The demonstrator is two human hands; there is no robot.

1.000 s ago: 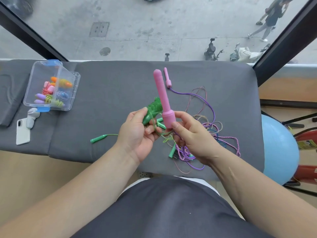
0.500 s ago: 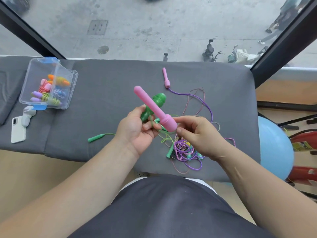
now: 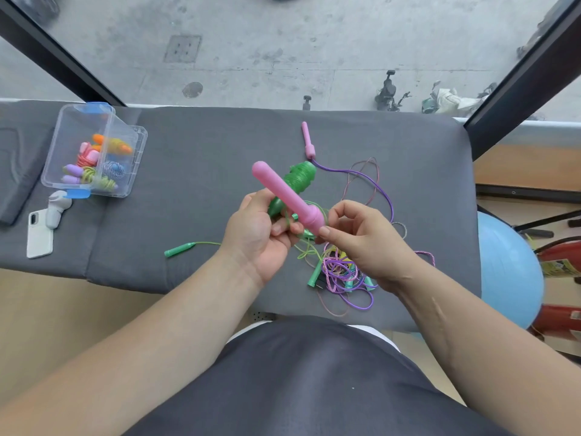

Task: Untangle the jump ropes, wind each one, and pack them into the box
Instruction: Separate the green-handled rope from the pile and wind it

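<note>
My left hand (image 3: 257,234) grips a green handle with green rope wound round it (image 3: 297,180), its wound end pointing up and away. My right hand (image 3: 364,240) pinches the thick base of a pink handle (image 3: 284,195), which slants up to the left across the green one. A tangle of purple, green and pinkish ropes (image 3: 341,272) lies on the grey cushion (image 3: 204,171) under my right hand. A second pink handle (image 3: 308,143) lies farther back, joined to a purple cord. A loose green handle (image 3: 179,249) lies left of my wrist.
A clear plastic box (image 3: 94,151) holding several wound ropes stands at the cushion's back left. A white phone (image 3: 39,232) and a small white device (image 3: 56,207) lie beside it. A blue exercise ball (image 3: 506,269) sits to the right. A window runs behind.
The pink handle tipped from nearly upright to slanting left across the green wound handle. My right hand shifted from gripping its base to pinching it with the fingertips.
</note>
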